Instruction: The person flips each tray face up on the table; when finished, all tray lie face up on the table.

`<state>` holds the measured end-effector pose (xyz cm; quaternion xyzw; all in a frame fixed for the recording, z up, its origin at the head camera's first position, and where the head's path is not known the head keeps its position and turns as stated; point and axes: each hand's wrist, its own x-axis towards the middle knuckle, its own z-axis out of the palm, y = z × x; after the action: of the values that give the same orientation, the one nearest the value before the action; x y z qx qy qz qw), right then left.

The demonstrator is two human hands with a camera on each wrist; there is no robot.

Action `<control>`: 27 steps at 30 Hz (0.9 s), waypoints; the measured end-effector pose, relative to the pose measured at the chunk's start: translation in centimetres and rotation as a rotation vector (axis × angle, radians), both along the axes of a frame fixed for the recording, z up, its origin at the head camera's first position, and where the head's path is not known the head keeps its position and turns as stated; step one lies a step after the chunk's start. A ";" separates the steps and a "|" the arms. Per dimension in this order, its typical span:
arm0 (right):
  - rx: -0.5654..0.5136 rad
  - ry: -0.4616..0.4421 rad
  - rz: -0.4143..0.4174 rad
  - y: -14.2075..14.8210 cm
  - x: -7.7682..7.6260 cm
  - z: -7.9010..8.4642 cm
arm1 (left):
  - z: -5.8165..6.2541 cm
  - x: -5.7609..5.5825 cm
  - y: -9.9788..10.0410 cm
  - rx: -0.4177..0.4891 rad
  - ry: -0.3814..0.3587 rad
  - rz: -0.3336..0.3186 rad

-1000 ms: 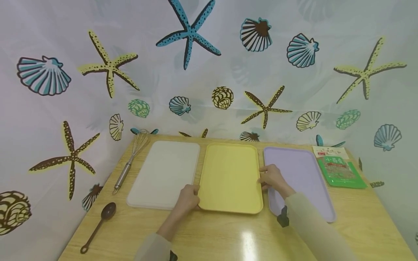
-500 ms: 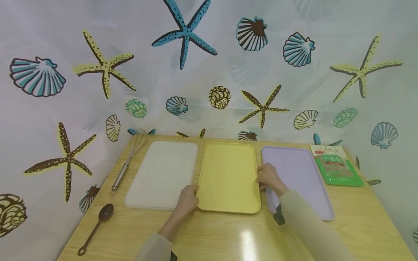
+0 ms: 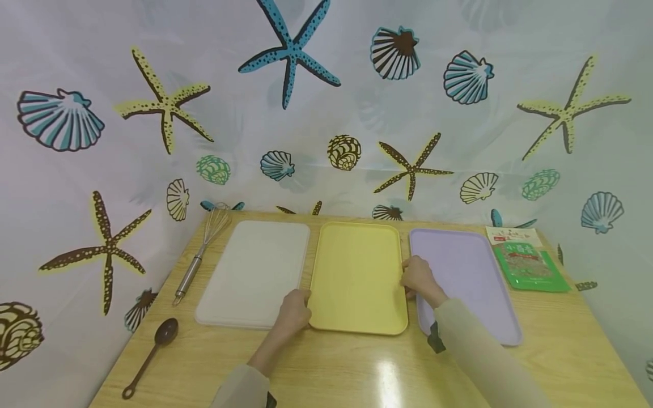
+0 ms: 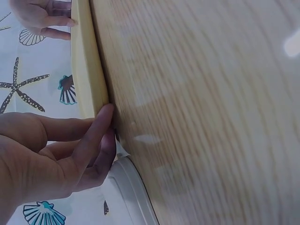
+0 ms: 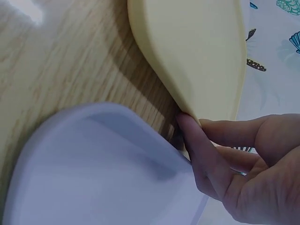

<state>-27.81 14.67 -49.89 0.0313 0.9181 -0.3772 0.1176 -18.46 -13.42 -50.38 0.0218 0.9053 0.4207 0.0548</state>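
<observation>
Next to nothing has changed over the last second: the yellow tray [image 3: 359, 277] keeps its place, apart from a slight shift of the whole head view, and both hands stay at its edges. That suggests the tray is being steadied or finely aligned rather than carried.

The left hand [image 3: 294, 309] pinches the tray's left edge near the near corner, thumb against the outer side. The right hand [image 3: 420, 275] pinches the opposite edge farther up, thumb outside and a finger at the rim. The tray thus lies directly between the two grips; whether its underside fully rests on the table [image 3: 331, 368] is hard to tell.

Just beside the left grip is a white tray [image 3: 255, 272], with a whisk [image 3: 190, 279] and a brown spoon [image 3: 151, 355] farther out. A lilac tray [image 3: 459, 266] lies beneath the right wrist, and a green packet [image 3: 530, 263] beyond it.
</observation>
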 end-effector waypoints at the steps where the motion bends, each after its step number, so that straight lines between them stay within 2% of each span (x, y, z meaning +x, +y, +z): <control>1: 0.006 0.003 0.002 0.0 0.0 0.0 | -0.1 0.0 0.0 -0.005 -0.003 0.001; 6: 0.016 0.009 0.012 0.1 0.1 -0.1 | -0.1 -0.2 0.0 -0.007 -0.001 -0.001; 9: 0.043 0.046 0.030 0.2 0.2 -0.1 | -0.1 -0.2 -0.3 -0.012 0.018 -0.007; 12: 0.140 0.115 0.060 0.2 0.5 0.0 | -0.2 -0.4 -0.8 -0.035 0.050 -0.014; 16: 0.246 0.201 0.061 0.1 0.8 0.6 | 0.3 -0.6 -1.8 -0.078 0.065 -0.001; 22: 0.195 0.201 0.020 -0.4 0.9 0.9 | 0.9 -0.9 -4.1 -0.122 0.060 0.041; 27: 0.118 0.195 0.038 -1.7 1.3 0.7 | 1.0 -1.1 -7.0 -0.199 0.046 0.055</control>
<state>-26.48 12.94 -49.21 -0.0162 0.9462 -0.3216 0.0326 -19.54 -20.46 -49.39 0.0011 0.9438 0.3295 0.0244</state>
